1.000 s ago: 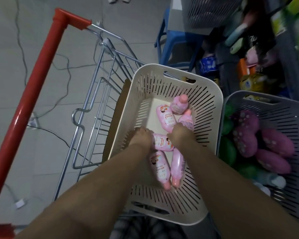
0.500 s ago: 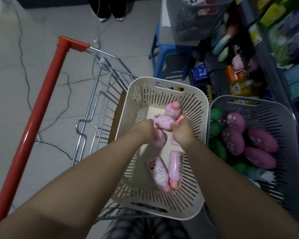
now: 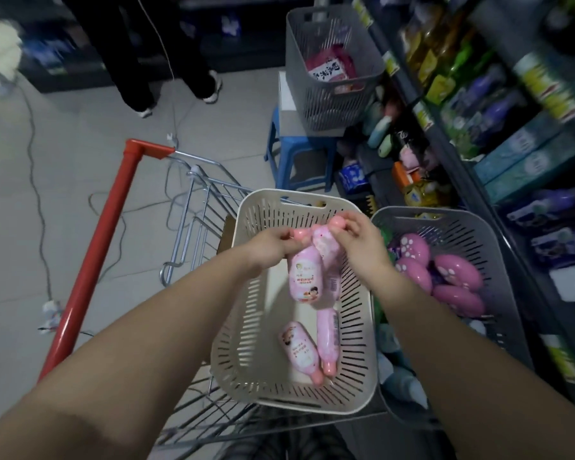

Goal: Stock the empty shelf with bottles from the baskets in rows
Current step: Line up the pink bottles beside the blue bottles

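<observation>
A cream slotted basket [image 3: 246,366] sits in a wire cart. My left hand [image 3: 273,245] pinches the cap end of a pink bottle [image 3: 304,277], which hangs label-out above the basket. Beside it my right hand [image 3: 359,235] grips the cap of a second pink bottle [image 3: 329,250], partly hidden behind the first. Two more pink bottles [image 3: 312,350] lie on the basket floor, caps toward me. The shelves [image 3: 498,134] run along the right, packed with goods.
A grey basket [image 3: 478,234] to the right holds pink paw-print bottles [image 3: 445,277] and green ones. Another grey basket [image 3: 329,68] stands on a blue stool [image 3: 296,154]. The cart's red handle [image 3: 93,260] is at left. A person's legs [image 3: 166,61] and floor cables [image 3: 37,194] lie ahead.
Both hands have lifted out of the cream basket, each bringing a pink bottle up with it. The view has tilted up, showing more of the aisle and shelves.
</observation>
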